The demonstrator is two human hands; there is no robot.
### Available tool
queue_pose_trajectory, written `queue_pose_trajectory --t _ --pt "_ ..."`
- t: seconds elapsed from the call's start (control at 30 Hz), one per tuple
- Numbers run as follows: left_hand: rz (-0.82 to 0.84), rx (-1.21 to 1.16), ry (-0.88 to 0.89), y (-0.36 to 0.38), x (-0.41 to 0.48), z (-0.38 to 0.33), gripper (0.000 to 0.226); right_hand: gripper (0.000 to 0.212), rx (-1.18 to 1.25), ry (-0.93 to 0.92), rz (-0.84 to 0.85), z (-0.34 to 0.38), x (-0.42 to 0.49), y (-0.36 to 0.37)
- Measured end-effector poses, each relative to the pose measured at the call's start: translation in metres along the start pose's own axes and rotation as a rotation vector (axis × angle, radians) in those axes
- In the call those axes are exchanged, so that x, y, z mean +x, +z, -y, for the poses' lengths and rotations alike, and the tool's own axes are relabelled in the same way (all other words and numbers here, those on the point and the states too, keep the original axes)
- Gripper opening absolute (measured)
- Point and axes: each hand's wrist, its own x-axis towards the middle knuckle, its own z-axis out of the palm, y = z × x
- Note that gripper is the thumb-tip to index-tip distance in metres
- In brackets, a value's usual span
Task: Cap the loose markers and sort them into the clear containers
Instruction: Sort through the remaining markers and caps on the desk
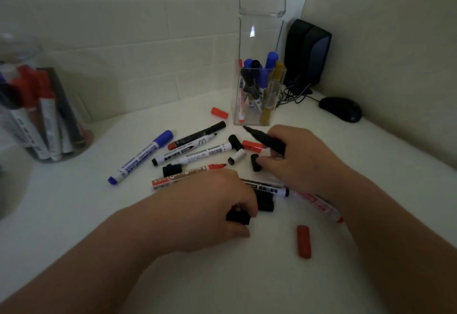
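My right hand point(294, 158) grips an uncapped black marker point(263, 138), its tip pointing up and left. A fingertip of that hand touches a loose black cap point(255, 163). My left hand point(215, 202) pinches a black cap point(238, 216) low on the white table point(74, 214). Between the hands lie several loose markers: a capped blue one point(142, 156), a white whiteboard marker point(193, 154), an uncapped red-tipped brown one point(190, 172). Red caps lie at the back point(219, 112), middle point(252, 145) and front right point(303, 241).
A square clear container point(257, 96) at the back holds blue, black and gold markers. A round clear jar point(39, 106) at the left holds red and black ones. A black speaker point(306, 51), cables and a black mouse point(341, 109) sit in the back right corner.
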Motion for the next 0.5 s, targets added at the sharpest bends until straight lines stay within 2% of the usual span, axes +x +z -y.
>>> queue_pose_trajectory --t 0.13,0.33,0.5 --pt "0.01 0.015 0.022 0.0031 0.0045 0.0005 0.026 0.024 -0.066 -0.068 0.073 0.0016 0.0079 0.0082" --pt "-0.024 0.009 0.025 0.0103 0.0074 0.0017 0.04 0.017 -0.108 -0.107 0.093 0.002 0.0098 0.0113" --pt "-0.044 -0.07 0.048 0.007 0.0045 0.0057 0.043 0.023 0.162 -0.104 -0.08 0.0002 0.002 0.0075"
